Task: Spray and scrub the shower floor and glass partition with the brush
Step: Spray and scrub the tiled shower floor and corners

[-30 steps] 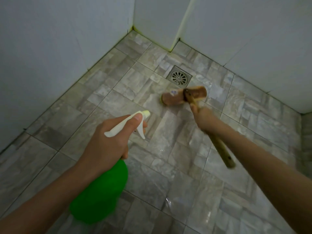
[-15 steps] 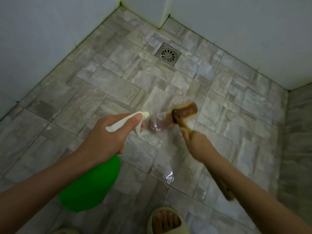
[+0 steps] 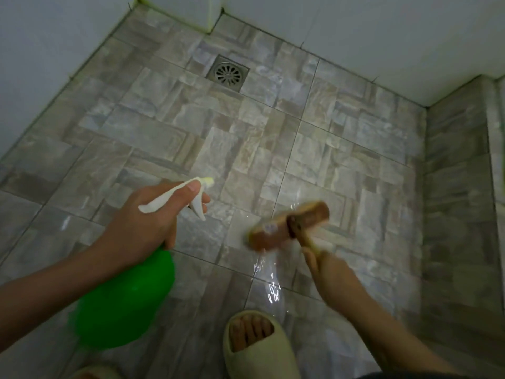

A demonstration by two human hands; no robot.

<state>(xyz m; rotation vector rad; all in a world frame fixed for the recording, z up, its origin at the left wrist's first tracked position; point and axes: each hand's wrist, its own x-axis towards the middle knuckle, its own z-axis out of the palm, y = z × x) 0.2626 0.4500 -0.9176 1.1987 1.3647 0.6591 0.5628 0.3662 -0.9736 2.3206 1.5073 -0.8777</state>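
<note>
Left hand (image 3: 142, 222) grips the neck of a spray bottle (image 3: 123, 302), fingers curled round it; one digit lies along the top of the white plastic sprayer head (image 3: 164, 202) and another shows beside the trigger. Bottle body: smooth, rounded, bright green plastic, hanging below the wrist over the floor. Right hand (image 3: 330, 272) is closed round the handle of a scrubbing brush (image 3: 289, 224), low on the shaft near the head. Brush: brown wooden block, oblong with rounded ends, joined crosswise to a round wooden handle; a small pale label sits on the block's left half. The head lies on the shower floor (image 3: 191, 138), right of the nozzle and blurred; the bristles cannot be made out. Floor: matt tiles in a grey-beige stone pattern of mixed rectangles with dark grout lines. A glossy wet patch (image 3: 273, 285) glints just below the brush head. A square metal drain (image 3: 228, 73) with a round slotted grate sits near the far corner, well apart from the brush. Plain pale walls (image 3: 54, 36) bound the floor at left and rear; a stone-patterned tiled surface (image 3: 459, 187) rises at right. An open-toed pale slipper (image 3: 257, 348) with a foot in it stands between the two forearms at the bottom edge
</note>
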